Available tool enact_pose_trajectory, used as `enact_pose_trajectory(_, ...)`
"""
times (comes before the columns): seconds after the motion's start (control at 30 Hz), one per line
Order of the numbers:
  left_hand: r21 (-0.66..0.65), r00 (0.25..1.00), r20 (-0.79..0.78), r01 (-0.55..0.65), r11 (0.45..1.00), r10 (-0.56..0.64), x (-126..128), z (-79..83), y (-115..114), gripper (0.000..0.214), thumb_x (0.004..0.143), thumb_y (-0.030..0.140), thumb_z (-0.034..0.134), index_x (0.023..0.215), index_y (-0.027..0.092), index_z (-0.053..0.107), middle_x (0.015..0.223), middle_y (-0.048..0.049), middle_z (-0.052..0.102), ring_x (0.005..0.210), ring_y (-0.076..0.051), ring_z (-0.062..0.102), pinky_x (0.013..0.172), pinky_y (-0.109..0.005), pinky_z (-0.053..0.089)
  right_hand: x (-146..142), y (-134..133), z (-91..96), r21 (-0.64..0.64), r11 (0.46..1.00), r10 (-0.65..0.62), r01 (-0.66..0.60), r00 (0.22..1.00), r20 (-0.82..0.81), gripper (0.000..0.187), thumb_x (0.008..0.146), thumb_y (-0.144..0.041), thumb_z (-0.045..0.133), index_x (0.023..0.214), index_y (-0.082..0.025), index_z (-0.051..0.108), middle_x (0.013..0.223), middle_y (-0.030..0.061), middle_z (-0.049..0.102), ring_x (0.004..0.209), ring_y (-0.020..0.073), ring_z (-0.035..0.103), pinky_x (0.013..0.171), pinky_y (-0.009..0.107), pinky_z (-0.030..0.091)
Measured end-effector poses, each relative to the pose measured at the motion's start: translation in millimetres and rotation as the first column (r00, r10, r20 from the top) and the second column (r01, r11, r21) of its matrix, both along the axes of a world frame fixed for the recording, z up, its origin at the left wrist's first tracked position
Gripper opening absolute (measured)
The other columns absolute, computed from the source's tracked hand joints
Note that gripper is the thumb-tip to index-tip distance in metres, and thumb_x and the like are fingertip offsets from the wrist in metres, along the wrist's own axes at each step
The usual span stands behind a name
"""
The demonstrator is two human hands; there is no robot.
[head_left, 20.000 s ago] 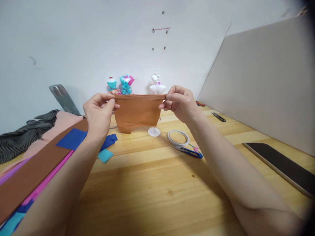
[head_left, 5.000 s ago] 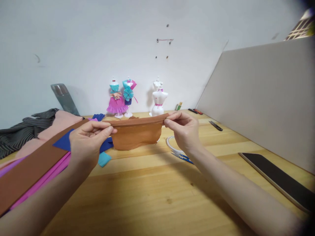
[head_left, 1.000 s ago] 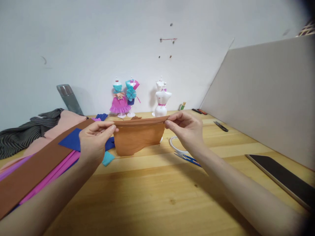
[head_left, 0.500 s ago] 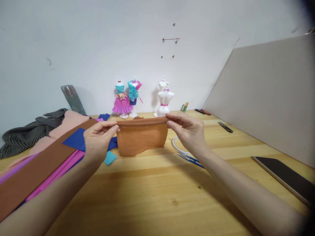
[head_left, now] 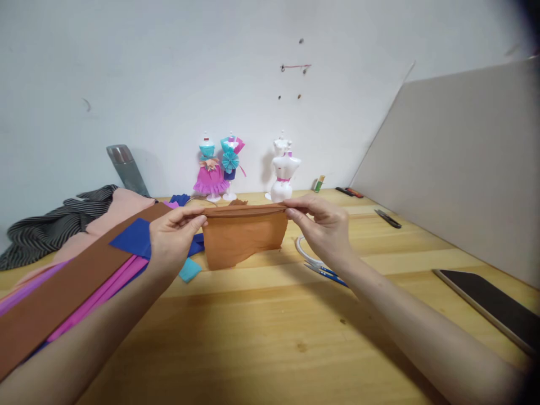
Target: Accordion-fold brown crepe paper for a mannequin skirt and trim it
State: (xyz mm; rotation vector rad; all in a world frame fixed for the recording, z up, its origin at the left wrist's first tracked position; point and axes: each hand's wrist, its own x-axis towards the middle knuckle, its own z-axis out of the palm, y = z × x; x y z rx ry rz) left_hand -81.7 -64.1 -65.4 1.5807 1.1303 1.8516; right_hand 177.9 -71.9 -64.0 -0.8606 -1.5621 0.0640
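I hold a piece of orange-brown crepe paper (head_left: 242, 236) stretched out above the wooden table (head_left: 270, 332). My left hand (head_left: 172, 242) pinches its folded top edge at the left end. My right hand (head_left: 324, 228) pinches the same edge at the right end. The paper hangs down from the fold, its ragged lower edge just above the tabletop. Behind it stand small dress forms: one in a pink skirt (head_left: 210, 174), one with teal and pink paper (head_left: 230, 163), and a bare white one (head_left: 283, 174).
Long brown, pink and blue paper strips (head_left: 80, 275) lie at the left, beside striped dark cloth (head_left: 50, 225) and a grey metal bottle (head_left: 124, 169). A tape ring (head_left: 301, 253) and blue scissors (head_left: 327, 273) lie under my right wrist. A dark tablet (head_left: 489, 304) sits at right, near a grey board (head_left: 468, 163).
Both hands keep their pinch on the paper's top edge. The view has drifted slightly to the left, and the paper hangs a little straighter than one second ago.
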Motion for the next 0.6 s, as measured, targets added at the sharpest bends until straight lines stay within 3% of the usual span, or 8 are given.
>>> enact_pose_trajectory(0.33,-0.025,0.999,0.034,-0.026,0.999,0.027,2.2,1.5,2.4,0.006,0.065,0.023,0.075,0.07,0.021,0.071,0.062,0.0013,0.069,0.058,-0.016,0.067,0.06,-0.026,0.056,-1.2,-0.9,0.5,0.014,1.0,-0.016,0.015,0.998,0.068,0.011,0.082,-0.019,0.061,0.081,-0.021,0.072,0.076,0.0017,0.071,0.066,0.0143,0.061,0.061,0.03,0.05)
enact_pose_trajectory(0.6,-0.15,0.994,0.101,0.066,0.987,-0.051,3.2,2.4,0.5,0.014,0.064,0.026,0.076,0.071,0.019,0.067,0.064,0.0006,0.068,0.059,-0.017,0.069,0.061,-0.026,0.057,0.2,1.6,-0.4,-0.055,0.998,-0.012,0.015,0.999,0.052,0.011,0.082,-0.019,0.059,0.08,-0.019,0.07,0.075,0.0021,0.069,0.066,0.014,0.06,0.062,0.029,0.048)
